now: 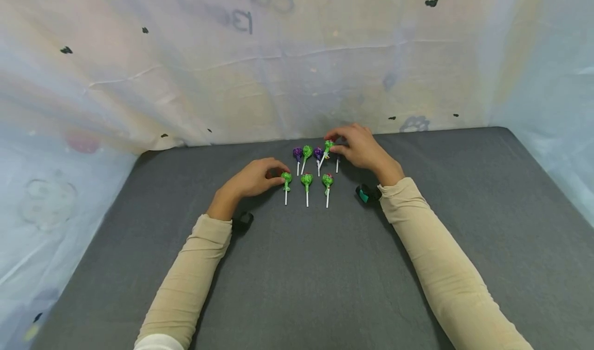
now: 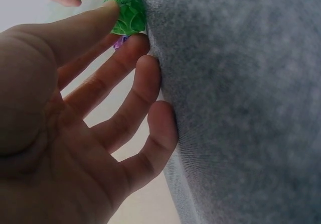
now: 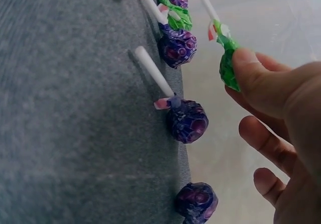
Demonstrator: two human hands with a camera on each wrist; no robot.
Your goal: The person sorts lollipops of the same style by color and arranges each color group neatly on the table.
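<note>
R hand (image 3: 281, 128) – pinched grip, green lolly (image 3: 228, 66)

We see two rows of lollipops near the mat's (image 1: 297, 288) far edge: three in the near row (image 1: 307, 181), the others behind them in the far row (image 1: 307, 152).

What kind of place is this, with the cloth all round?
Probably a small makeshift recording booth rather than a home. A grey mat covers the surface, pale sheets wall it on three sides, and the only items are lollipops laid in rows, handled by the left hand and right hand.
</note>
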